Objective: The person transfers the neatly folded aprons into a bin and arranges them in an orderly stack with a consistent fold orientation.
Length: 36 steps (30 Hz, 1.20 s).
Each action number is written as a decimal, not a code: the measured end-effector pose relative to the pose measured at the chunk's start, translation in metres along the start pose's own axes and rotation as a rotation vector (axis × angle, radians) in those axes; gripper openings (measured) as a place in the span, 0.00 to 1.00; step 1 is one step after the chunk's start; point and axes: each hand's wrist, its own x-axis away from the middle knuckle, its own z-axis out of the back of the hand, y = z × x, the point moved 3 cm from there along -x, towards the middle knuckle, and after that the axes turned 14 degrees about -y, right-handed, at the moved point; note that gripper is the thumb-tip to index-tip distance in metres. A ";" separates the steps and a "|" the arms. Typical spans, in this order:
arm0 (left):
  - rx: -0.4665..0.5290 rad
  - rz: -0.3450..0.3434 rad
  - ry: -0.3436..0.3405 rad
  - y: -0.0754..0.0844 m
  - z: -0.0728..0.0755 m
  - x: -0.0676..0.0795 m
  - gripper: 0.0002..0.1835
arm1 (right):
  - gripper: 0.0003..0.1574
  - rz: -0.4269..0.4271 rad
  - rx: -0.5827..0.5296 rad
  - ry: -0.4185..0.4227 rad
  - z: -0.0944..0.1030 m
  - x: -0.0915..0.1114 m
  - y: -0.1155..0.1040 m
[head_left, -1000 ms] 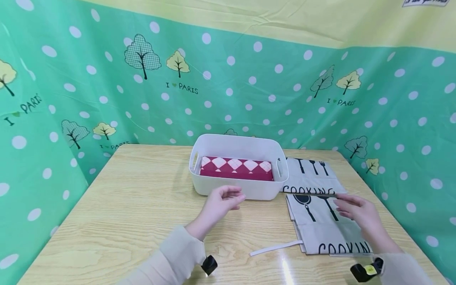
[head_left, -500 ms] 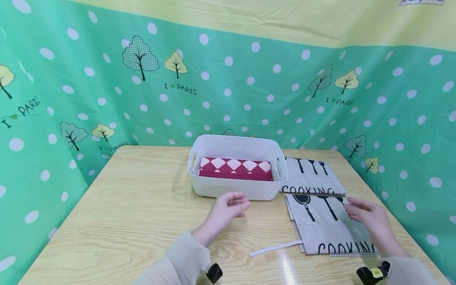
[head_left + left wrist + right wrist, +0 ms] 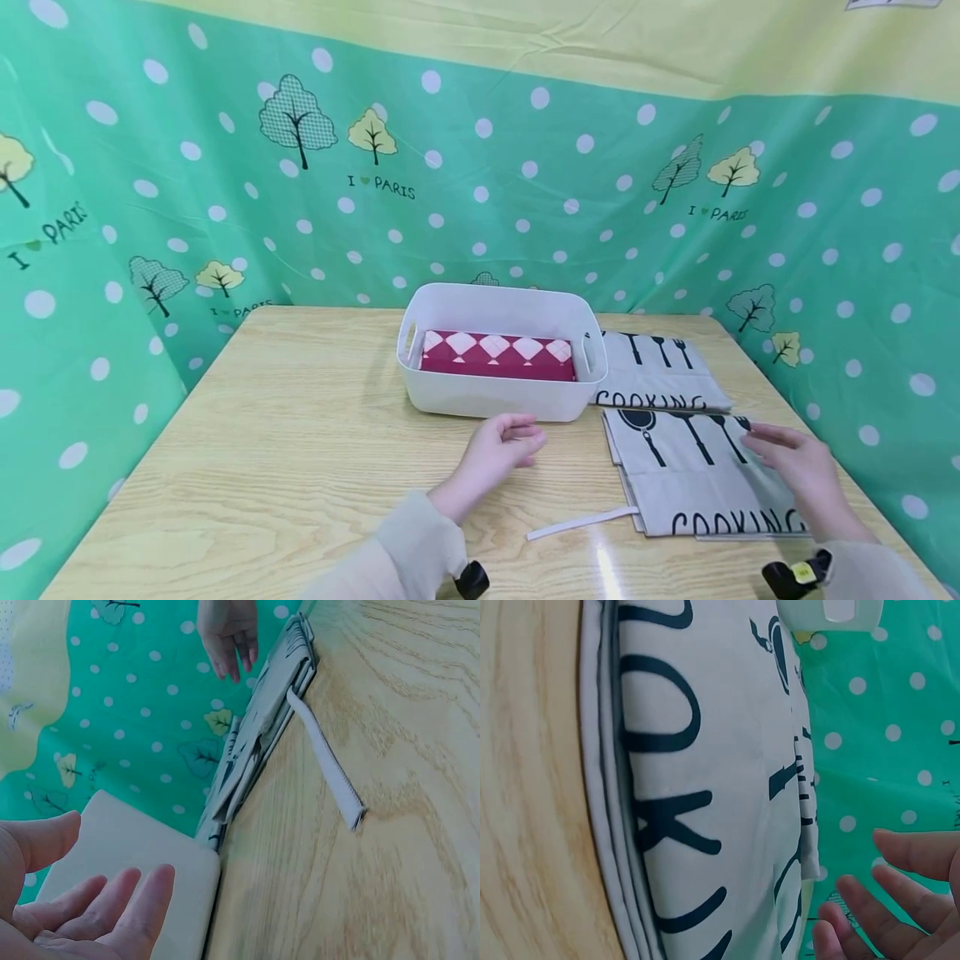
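Note:
A folded grey apron (image 3: 712, 475), printed with black utensils and "COOKING", lies at the right of the table with its white tie (image 3: 582, 523) trailing left. Over its right side hovers my right hand (image 3: 798, 467), fingers loosely bent and holding nothing; the right wrist view shows the fingers apart from the cloth. My left hand (image 3: 495, 458) hangs in front of the white plastic basket (image 3: 495, 400), its fingers relaxed with nothing between them. Inside the basket is a folded dark red cloth (image 3: 498, 358) with pale diamond shapes.
Behind the near apron lies a second folded apron (image 3: 660, 371) with a similar print, partly hidden by the basket. A green dotted curtain (image 3: 480, 192) stands around the back and sides of the wooden table (image 3: 300, 467).
My right hand has drawn back to the right from the near apron's far edge, uncovering more of its print. My left hand has shifted right and slightly nearer. Basket and aprons stay put.

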 end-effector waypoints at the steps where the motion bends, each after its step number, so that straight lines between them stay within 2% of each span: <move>1: 0.002 0.004 0.000 -0.001 -0.001 -0.001 0.25 | 0.45 -0.003 0.000 0.002 0.001 0.000 0.001; 7: 0.008 0.031 -0.014 -0.008 -0.008 -0.004 0.26 | 0.46 -0.024 0.003 0.021 0.005 -0.003 0.007; 19: 0.020 0.043 -0.026 -0.021 -0.022 -0.012 0.28 | 0.47 -0.097 -0.001 0.037 0.012 -0.010 0.017; 27: 0.041 0.099 -0.035 -0.026 -0.033 -0.018 0.26 | 0.46 -0.146 0.008 0.057 0.017 -0.015 0.026; 36: 0.069 0.127 -0.028 -0.031 -0.039 -0.020 0.26 | 0.49 -0.181 0.054 0.059 0.013 -0.025 0.037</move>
